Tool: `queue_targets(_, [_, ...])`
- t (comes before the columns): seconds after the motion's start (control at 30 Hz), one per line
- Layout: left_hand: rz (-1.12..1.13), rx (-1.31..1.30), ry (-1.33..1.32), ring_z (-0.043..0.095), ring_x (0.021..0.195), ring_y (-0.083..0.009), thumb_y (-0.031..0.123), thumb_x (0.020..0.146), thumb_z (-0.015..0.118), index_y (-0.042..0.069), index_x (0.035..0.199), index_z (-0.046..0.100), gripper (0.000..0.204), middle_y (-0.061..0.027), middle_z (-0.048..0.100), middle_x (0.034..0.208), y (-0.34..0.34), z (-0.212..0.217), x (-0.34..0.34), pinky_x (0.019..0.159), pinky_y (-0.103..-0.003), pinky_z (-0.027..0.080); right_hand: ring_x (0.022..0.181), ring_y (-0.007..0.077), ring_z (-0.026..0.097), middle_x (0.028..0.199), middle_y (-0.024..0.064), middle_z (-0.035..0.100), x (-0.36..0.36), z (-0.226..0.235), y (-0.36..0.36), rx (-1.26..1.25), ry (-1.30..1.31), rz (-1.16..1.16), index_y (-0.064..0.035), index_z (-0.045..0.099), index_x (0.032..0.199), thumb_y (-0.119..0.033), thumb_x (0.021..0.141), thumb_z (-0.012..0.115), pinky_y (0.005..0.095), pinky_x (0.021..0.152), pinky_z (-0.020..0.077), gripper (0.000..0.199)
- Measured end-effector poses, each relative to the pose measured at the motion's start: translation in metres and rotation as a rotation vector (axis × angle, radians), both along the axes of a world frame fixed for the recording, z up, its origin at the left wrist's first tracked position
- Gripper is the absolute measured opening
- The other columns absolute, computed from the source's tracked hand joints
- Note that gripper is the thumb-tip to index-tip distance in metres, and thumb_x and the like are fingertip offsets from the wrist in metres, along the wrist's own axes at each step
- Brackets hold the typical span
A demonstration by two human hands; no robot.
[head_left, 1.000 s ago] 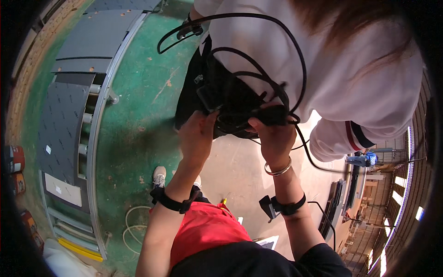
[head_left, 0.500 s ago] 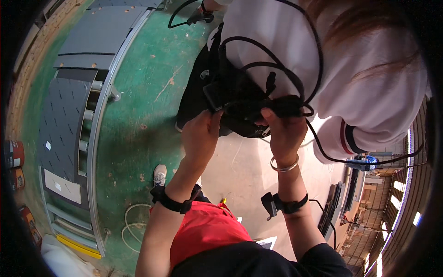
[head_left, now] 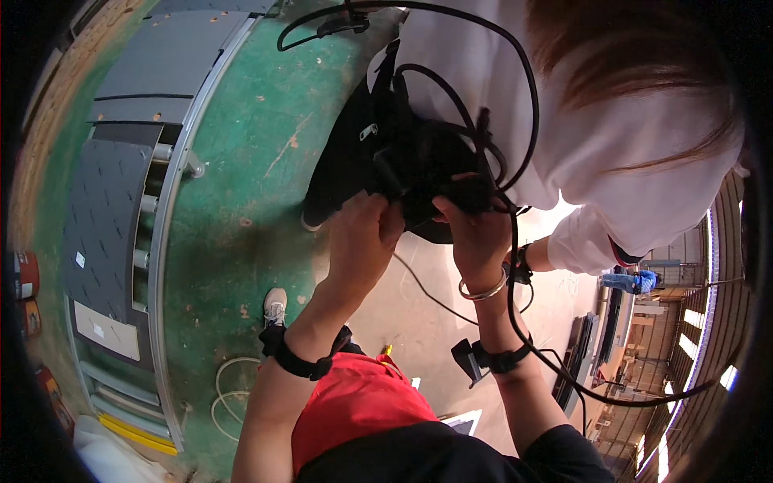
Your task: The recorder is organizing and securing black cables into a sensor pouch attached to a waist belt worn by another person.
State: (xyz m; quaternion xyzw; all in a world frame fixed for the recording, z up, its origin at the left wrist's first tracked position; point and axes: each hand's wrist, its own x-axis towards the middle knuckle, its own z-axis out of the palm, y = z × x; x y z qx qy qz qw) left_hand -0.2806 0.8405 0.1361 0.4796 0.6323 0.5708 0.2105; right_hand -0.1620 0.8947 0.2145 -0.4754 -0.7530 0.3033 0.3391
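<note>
Both hands are working at a black zipped bag (head_left: 431, 145), located at the side of a co-worker in a white shirt (head_left: 475, 72), directly ahead of the wearer. The left hand (head_left: 362, 233) has its fingers curled inward at the bag's near edge, just below a small black box (head_left: 389, 169); its fingertips are in shadow, and whether it grips anything cannot be told. The right hand (head_left: 477, 241) is closed, thumb toward the left hand, around a black bundle (head_left: 473, 193) whose outline is lost in the dark. A black cable (head_left: 535, 97) loops above the bundle, and a length passes down across the right forearm. A metal bangle (head_left: 483, 291) sits on the right wrist. Both forearms carry black straps (head_left: 299, 362). To the left, a roller conveyor (head_left: 165, 233) bearing grey panels (head_left: 105, 217) stands on the green floor (head_left: 233, 161).
</note>
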Motion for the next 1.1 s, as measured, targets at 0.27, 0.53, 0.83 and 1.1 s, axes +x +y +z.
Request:
queue_targets(0.27, [-0.035, 0.026, -0.076, 0.051, 0.051, -0.0304, 0.011, 0.078, 0.06, 0.002, 0.064, 0.048, 0.021, -0.0138, 0.05, 0.055, 0.003, -0.002, 0.014, 0.047, -0.039, 0.037, 0.068, 0.0252, 0.063, 0.077, 0.014, 0.064, 0.012, -0.004, -0.008, -0.023, -0.295, 0.048, -0.0023, 0.057, 0.102, -0.019, 0.069, 0.074, 0.031, 0.059, 0.0483, 0.041])
queue_targets(0.53, [-0.036, 0.016, -0.105, 0.052, 0.057, -0.0326, 0.013, 0.079, 0.059, 0.002, 0.063, 0.048, 0.022, -0.0138, 0.05, 0.056, 0.003, 0.002, 0.015, 0.05, -0.042, 0.038, 0.058, 0.0234, 0.052, 0.071, 0.0121, 0.051, 0.014, 0.03, -0.023, 0.225, -0.198, -0.006, 0.0007, 0.057, 0.088, -0.014, 0.067, 0.076, 0.0306, 0.052, 0.0411, 0.032])
queue_targets(0.83, [-0.105, -0.059, -0.225, 0.055, 0.055, -0.0348, 0.017, 0.083, 0.056, 0.002, 0.066, 0.048, 0.024, -0.0159, 0.053, 0.058, -0.002, 0.001, 0.01, 0.048, -0.04, 0.038, 0.049, 0.0316, 0.043, 0.061, 0.0145, 0.044, 0.009, 0.016, -0.007, 0.374, -0.198, -0.007, 0.0026, 0.045, 0.063, -0.006, 0.072, 0.067, 0.036, 0.046, 0.0357, 0.025])
queue_targets(1.1, [-0.197, -0.082, -0.262, 0.056, 0.05, -0.0279, 0.016, 0.086, 0.053, 0.0, 0.071, 0.05, 0.022, -0.0152, 0.053, 0.057, -0.008, 0.003, 0.003, 0.045, -0.035, 0.039, 0.054, 0.0214, 0.053, 0.063, 0.012, 0.053, 0.009, 0.002, -0.022, 0.03, 0.0, 0.008, 0.0045, 0.052, 0.075, 0.001, 0.072, 0.064, 0.0285, 0.051, 0.0417, 0.012])
